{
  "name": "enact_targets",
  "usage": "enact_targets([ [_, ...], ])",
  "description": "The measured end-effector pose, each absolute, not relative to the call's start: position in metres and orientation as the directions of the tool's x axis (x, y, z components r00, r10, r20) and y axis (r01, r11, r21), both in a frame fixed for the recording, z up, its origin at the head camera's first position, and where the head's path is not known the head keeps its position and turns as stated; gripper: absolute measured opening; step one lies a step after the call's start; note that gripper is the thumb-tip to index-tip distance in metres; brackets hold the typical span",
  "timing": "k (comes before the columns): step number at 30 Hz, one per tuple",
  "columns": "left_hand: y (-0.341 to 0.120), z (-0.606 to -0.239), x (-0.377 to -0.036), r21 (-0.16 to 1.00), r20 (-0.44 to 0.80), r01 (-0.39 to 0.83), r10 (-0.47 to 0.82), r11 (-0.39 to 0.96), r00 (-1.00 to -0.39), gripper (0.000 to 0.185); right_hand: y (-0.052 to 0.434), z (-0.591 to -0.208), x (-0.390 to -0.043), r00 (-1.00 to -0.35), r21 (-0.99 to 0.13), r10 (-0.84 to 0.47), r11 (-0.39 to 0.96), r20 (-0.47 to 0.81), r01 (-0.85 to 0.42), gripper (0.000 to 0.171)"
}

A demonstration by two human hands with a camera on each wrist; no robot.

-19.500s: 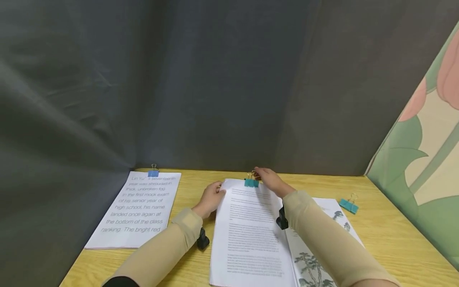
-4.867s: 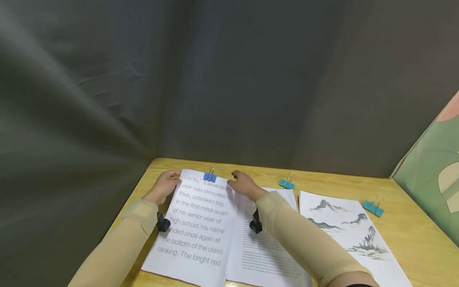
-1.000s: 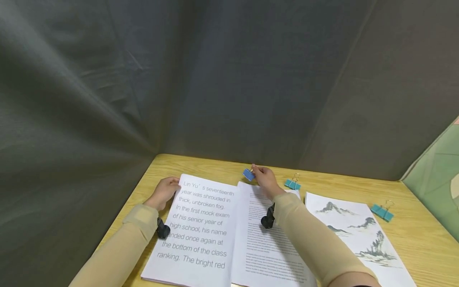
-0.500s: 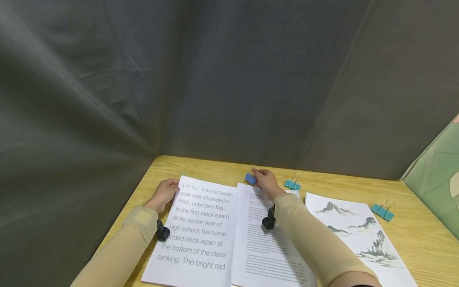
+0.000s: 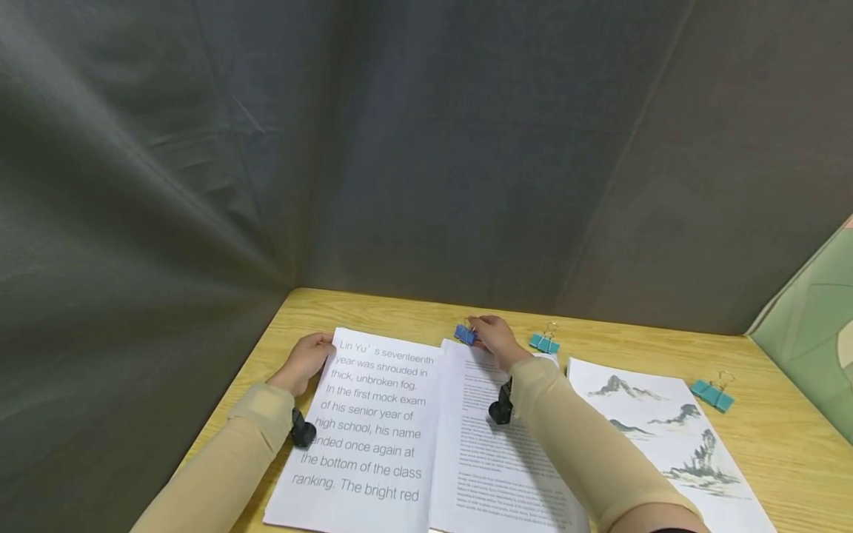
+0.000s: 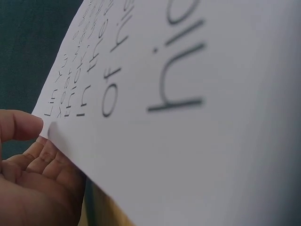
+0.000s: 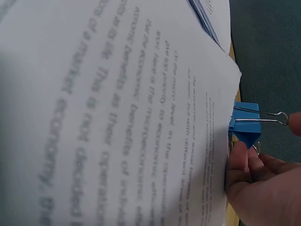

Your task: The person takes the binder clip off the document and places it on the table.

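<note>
Item: small blue metal binder clip [image 5: 465, 334], since a second ago lowered to the small-print white paper stack's [image 5: 496, 444] top edge, pinched by right hand [image 5: 494, 339]; left hand [image 5: 303, 361] pinching large-print sheets' [image 5: 373, 422] corner on the yellow wooden surface [image 5: 786, 437]; clipping seemingly imminent.

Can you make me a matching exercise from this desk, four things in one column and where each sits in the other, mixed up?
Things:
1. blue binder clip
2. large-print stack
3. ink landscape sheet
4. left hand

Places:
A. at the right of the desk, beside the small-print pages
B. pinched in the right hand at the top edge of the small-print pages
C. holding the top left corner of the large-print stack
D. at the left of the desk, partly over the small-print pages

Pairs: 1-B, 2-D, 3-A, 4-C
</note>
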State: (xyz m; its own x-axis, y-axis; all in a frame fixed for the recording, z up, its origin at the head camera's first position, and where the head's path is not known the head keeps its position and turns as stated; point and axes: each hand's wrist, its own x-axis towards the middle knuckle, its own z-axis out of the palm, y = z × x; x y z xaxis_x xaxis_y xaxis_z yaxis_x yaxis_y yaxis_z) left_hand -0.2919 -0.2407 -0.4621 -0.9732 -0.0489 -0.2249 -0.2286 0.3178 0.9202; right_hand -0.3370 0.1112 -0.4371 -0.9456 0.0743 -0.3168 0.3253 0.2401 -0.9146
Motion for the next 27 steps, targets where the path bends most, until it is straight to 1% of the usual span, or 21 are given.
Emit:
enact_targets([
  [7,-0.241,-0.46,-0.291,0.917,-0.236,-0.241,-0.055,0.319,-0.97,0.042,0.111,-0.437,-0.336,-0.946,-0.897,0.082,0.302,-0.313,0.323,0.066],
  [14,-0.245,-0.455,-0.294,0.942,-0.223,-0.239,-0.092,0.236,-0.971,0.043,0.113,-0.432,-0.33,-0.954,-0.886,0.065,0.356,-0.292,0.296,0.069],
  [18,-0.249,-0.453,-0.295,0.947,-0.221,-0.236,-0.09,0.22,-0.971,0.044,0.118,-0.432,-0.329,-0.965,-0.886,0.058,0.386,-0.255,0.257,0.068],
  [20,-0.251,-0.452,-0.295,0.946,-0.219,-0.233,-0.086,0.227,-0.972,0.045,0.121,-0.433,-0.328,-0.97,-0.89,0.04,0.392,-0.238,0.235,0.067],
  [25,-0.261,-0.447,-0.293,0.944,-0.214,-0.23,-0.093,0.237,-0.972,0.049,0.124,-0.426,-0.319,-0.973,-0.915,-0.044,0.35,-0.228,0.198,0.065],
  [27,-0.265,-0.443,-0.294,0.947,-0.208,-0.224,-0.094,0.228,-0.974,0.051,0.124,-0.419,-0.314,-0.974,-0.914,-0.082,0.37,-0.209,0.165,0.064],
])
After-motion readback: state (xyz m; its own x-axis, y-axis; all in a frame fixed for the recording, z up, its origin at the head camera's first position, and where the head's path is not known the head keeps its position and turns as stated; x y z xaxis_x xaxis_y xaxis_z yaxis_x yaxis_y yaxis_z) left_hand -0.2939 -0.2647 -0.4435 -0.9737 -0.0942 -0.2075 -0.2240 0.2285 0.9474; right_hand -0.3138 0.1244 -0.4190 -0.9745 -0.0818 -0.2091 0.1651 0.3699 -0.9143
